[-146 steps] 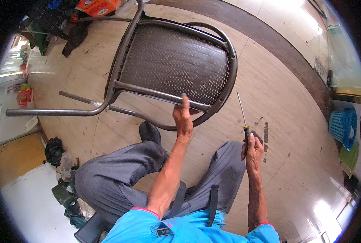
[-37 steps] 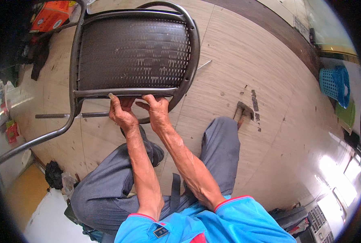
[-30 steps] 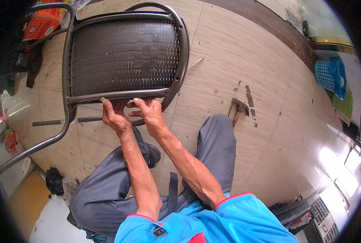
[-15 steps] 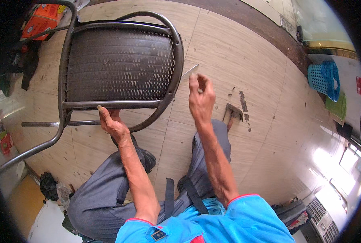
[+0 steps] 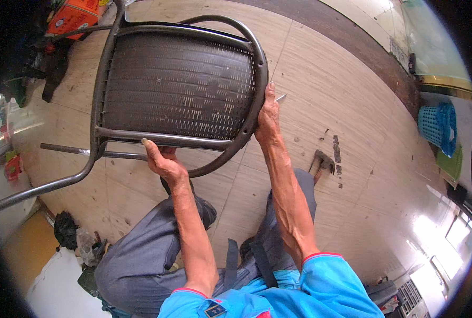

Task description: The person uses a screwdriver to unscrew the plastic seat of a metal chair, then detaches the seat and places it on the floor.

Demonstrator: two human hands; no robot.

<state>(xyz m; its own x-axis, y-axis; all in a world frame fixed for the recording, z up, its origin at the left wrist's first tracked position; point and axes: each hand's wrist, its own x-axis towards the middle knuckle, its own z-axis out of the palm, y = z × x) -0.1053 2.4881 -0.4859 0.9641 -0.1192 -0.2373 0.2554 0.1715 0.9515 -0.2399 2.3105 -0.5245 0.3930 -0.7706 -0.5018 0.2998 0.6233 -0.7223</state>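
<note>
A chair (image 5: 177, 85) with a dark metal tube frame and a brown woven panel is held up in front of me, tipped on its side. My left hand (image 5: 164, 163) grips the near tube of the panel, thumb on top and fingers curled beneath. On the chair's right end, my right hand (image 5: 268, 119) is closed around the curved tube, its thumb along the outer side; the fingers are partly hidden behind the tube. Just right of that hand, a thin metal rod (image 5: 281, 98) shows on the floor. A hammer (image 5: 324, 161) lies beside my right knee.
Dark broken strips (image 5: 336, 148) and small bits are scattered on the tiled floor (image 5: 363, 206) near the hammer. A blue basket (image 5: 430, 124) stands at the right, a green cloth (image 5: 449, 167) beside it. At the far left sits an orange box (image 5: 73, 20).
My right hand has come from free above the floor onto the chair's curved end tube and closed there. My left hand keeps its hold. The whole view has shifted slightly.
</note>
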